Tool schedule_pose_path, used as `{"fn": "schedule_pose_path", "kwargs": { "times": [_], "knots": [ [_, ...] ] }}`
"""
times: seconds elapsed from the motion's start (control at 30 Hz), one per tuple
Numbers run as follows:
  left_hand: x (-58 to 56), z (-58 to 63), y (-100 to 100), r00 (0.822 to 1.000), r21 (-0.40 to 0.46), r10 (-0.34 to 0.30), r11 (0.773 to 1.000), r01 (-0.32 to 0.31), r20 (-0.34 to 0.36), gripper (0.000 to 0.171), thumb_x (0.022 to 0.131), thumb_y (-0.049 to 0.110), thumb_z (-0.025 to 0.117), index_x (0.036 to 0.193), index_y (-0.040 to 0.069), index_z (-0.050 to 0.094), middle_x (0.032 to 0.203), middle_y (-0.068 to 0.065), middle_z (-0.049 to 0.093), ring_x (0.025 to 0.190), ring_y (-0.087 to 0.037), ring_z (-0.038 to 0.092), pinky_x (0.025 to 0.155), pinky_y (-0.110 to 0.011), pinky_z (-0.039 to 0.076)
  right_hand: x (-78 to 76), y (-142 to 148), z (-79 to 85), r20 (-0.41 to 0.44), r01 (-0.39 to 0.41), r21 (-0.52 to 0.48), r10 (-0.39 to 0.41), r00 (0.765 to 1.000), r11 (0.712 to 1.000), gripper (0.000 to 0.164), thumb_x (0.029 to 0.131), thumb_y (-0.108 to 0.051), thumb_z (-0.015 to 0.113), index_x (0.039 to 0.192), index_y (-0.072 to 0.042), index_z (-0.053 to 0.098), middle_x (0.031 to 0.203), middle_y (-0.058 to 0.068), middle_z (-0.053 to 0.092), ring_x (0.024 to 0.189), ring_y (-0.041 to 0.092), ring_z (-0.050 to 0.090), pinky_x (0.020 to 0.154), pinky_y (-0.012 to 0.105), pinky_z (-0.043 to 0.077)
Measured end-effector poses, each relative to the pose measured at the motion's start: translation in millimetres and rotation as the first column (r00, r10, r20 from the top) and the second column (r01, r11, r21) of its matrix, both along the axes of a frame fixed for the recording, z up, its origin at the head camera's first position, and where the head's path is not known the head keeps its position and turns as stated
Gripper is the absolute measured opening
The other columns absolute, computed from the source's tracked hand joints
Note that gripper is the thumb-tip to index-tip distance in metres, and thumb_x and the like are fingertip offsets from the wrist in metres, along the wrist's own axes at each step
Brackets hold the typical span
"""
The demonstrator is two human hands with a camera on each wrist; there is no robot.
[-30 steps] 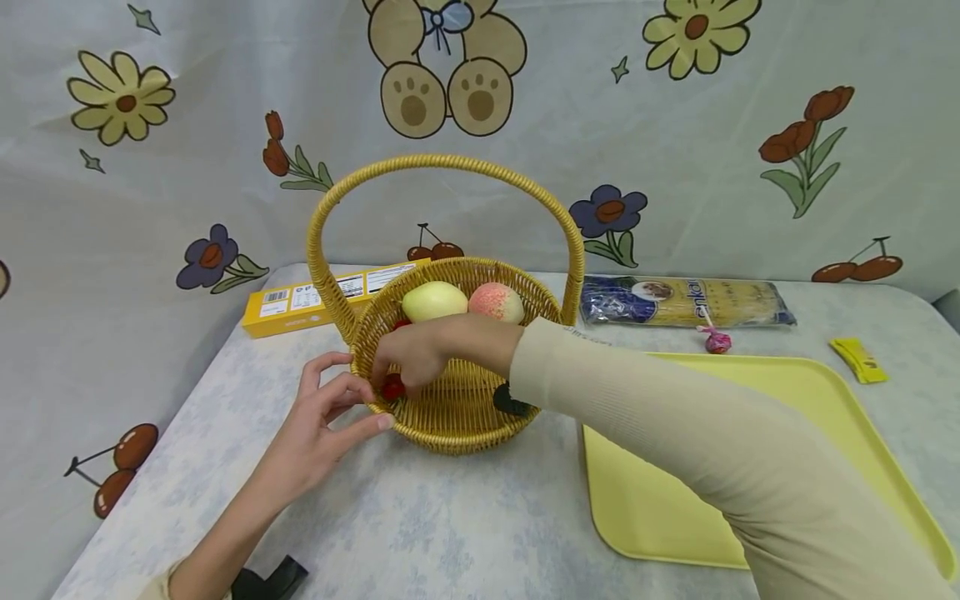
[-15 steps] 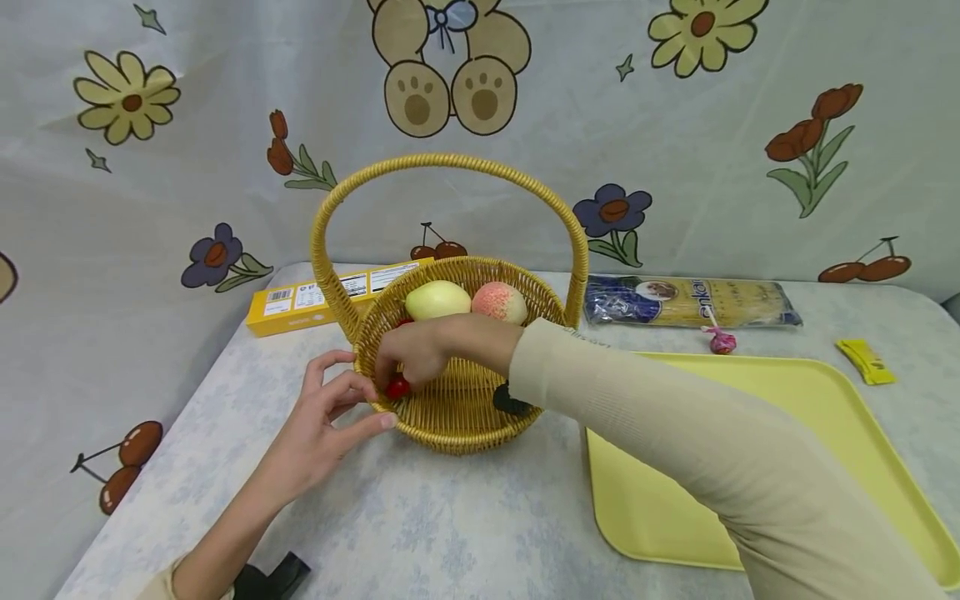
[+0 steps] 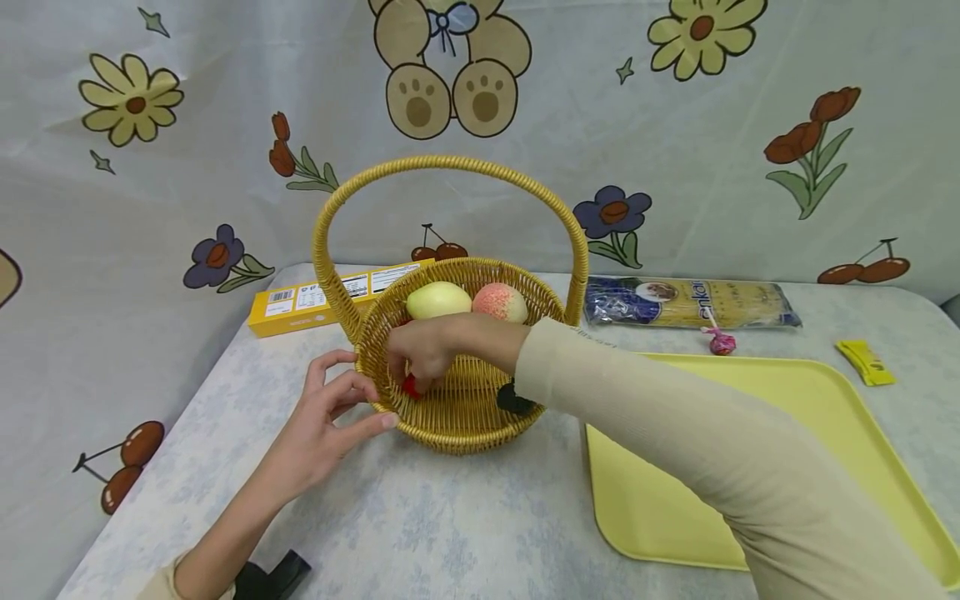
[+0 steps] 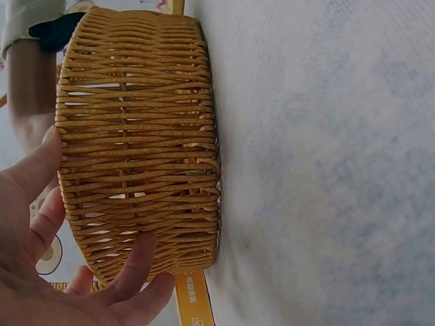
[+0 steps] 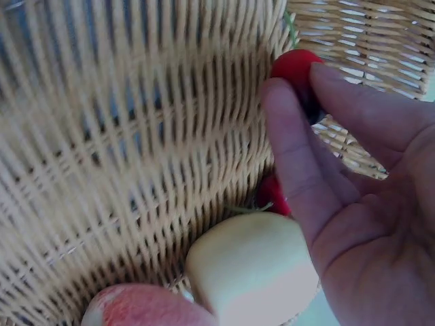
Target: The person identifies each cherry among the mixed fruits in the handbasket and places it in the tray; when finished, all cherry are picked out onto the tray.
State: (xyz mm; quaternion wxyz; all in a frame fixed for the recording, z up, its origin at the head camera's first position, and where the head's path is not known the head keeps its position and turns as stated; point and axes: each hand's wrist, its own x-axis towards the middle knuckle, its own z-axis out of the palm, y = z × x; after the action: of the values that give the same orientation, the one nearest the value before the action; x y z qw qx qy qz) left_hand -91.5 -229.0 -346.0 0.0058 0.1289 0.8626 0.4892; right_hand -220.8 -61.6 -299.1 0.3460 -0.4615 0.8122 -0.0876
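Note:
My right hand (image 3: 426,343) reaches into the yellow wicker basket (image 3: 457,442) from the right. Between thumb and fingertips it pinches a red cherry (image 5: 293,66) with a thin green stem, close to the woven wall in the right wrist view. A second cherry (image 5: 270,193) lies half hidden behind those fingers. Beside it are a pale yellow-green fruit (image 3: 439,300), and a pink-and-cream peach (image 3: 500,302) at the basket's back. My left hand (image 3: 318,433) grips the basket's left rim, its fingers (image 4: 132,272) spread against the outer weave.
Behind the basket's left side lies a yellow box (image 3: 296,308). A pasta packet (image 3: 693,302), a pink-wrapped lollipop (image 3: 721,342) and a small yellow sachet (image 3: 866,362) lie to the right. My right sleeve crosses over the yellow tray (image 3: 787,375). The tall handle (image 3: 450,161) arches above the basket.
My right hand has shifted slightly right inside the basket, and the cherry at its fingertips has moved with it, away from the left wall. The left hand keeps its place on the rim.

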Motion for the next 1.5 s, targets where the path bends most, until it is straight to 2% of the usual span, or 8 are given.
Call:
{"fn": "schedule_pose_path", "kwargs": {
  "times": [0.27,0.4,0.67,0.8,0.97,1.1,1.3,1.5],
  "knots": [
    [-0.2,1.9,1.3,1.000,0.000,-0.007,1.000,0.007,-0.002,0.019,0.089,0.015,0.076,0.094,0.007,0.059,0.144,-0.014,0.022,0.113,-0.034,0.056,0.099,-0.056,0.043,-5.4,21.1,8.2,-0.158,-0.008,0.020,0.011,0.987,1.000,0.027,0.092,-0.008,0.069,0.119,-0.007,0.071,0.117,0.005,0.066,0.089,0.011,0.062,0.077,0.022,0.052],
    [-0.4,1.6,1.1,1.000,0.002,0.003,1.000,-0.003,0.009,0.020,0.089,0.016,0.076,0.094,0.007,0.059,0.144,-0.014,0.022,0.114,-0.034,0.056,0.099,-0.056,0.043,-6.4,34.3,13.2,-0.133,0.030,-0.025,-0.033,0.991,0.999,0.027,0.094,-0.008,0.066,0.121,-0.005,0.069,0.114,0.008,0.067,0.083,0.013,0.067,0.081,0.023,0.052],
    [0.0,0.6,1.9,1.000,0.008,0.007,1.000,-0.007,0.020,0.020,0.089,0.016,0.076,0.095,0.006,0.059,0.144,-0.013,0.022,0.115,-0.034,0.055,0.101,-0.056,0.043,2.0,60.5,29.4,-0.189,0.078,-0.183,-0.113,0.976,0.980,0.019,0.096,-0.018,0.068,0.111,-0.007,0.071,0.102,0.000,0.066,0.094,0.015,0.058,0.085,0.030,0.047],
    [0.0,0.7,2.4,1.000,0.008,0.006,1.000,-0.006,0.017,0.020,0.089,0.016,0.076,0.095,0.006,0.060,0.145,-0.013,0.022,0.116,-0.035,0.055,0.101,-0.055,0.043,12.7,81.4,37.1,-0.191,0.117,-0.282,-0.175,0.966,0.952,0.019,0.096,-0.018,0.068,0.112,-0.008,0.070,0.102,-0.001,0.067,0.092,0.014,0.061,0.084,0.030,0.049],
    [-0.5,1.8,2.6,1.000,0.006,0.000,1.000,0.000,0.012,0.020,0.089,0.016,0.076,0.094,0.007,0.059,0.146,-0.013,0.021,0.117,-0.035,0.054,0.101,-0.055,0.043,31.1,115.7,38.4,-0.188,0.110,-0.450,-0.215,0.958,0.886,0.025,0.095,-0.009,0.067,0.120,-0.005,0.067,0.110,0.002,0.065,0.096,0.015,0.060,0.086,0.032,0.051],
    [-1.3,0.8,0.9,1.000,-0.004,0.008,1.000,-0.008,0.017,0.021,0.089,0.018,0.077,0.094,0.008,0.059,0.145,-0.013,0.021,0.115,-0.034,0.056,0.101,-0.055,0.043,47.8,142.0,39.5,-0.210,0.102,-0.525,-0.245,0.947,0.845,0.027,0.093,-0.007,0.068,0.120,-0.010,0.068,0.108,-0.001,0.061,0.091,0.014,0.055,0.078,0.032,0.051],
    [-0.9,0.3,0.1,1.000,-0.003,0.017,1.000,-0.017,0.027,0.022,0.088,0.018,0.077,0.094,0.007,0.059,0.145,-0.013,0.020,0.112,-0.033,0.058,0.099,-0.056,0.044,67.7,176.3,36.1,-0.219,0.172,-0.547,-0.339,0.915,0.819,0.019,0.092,-0.009,0.071,0.109,-0.017,0.074,0.108,-0.001,0.057,0.091,0.012,0.056,0.075,0.028,0.054],
    [0.1,0.4,1.2,0.999,0.002,0.016,1.000,-0.016,0.032,0.022,0.089,0.019,0.076,0.094,0.006,0.059,0.145,-0.013,0.020,0.112,-0.034,0.058,0.099,-0.057,0.043,86.3,206.2,28.8,-0.186,0.241,-0.562,-0.405,0.895,0.791,0.023,0.093,-0.009,0.069,0.112,-0.021,0.073,0.120,-0.003,0.057,0.103,0.013,0.057,0.076,0.029,0.055]
  ]
}}
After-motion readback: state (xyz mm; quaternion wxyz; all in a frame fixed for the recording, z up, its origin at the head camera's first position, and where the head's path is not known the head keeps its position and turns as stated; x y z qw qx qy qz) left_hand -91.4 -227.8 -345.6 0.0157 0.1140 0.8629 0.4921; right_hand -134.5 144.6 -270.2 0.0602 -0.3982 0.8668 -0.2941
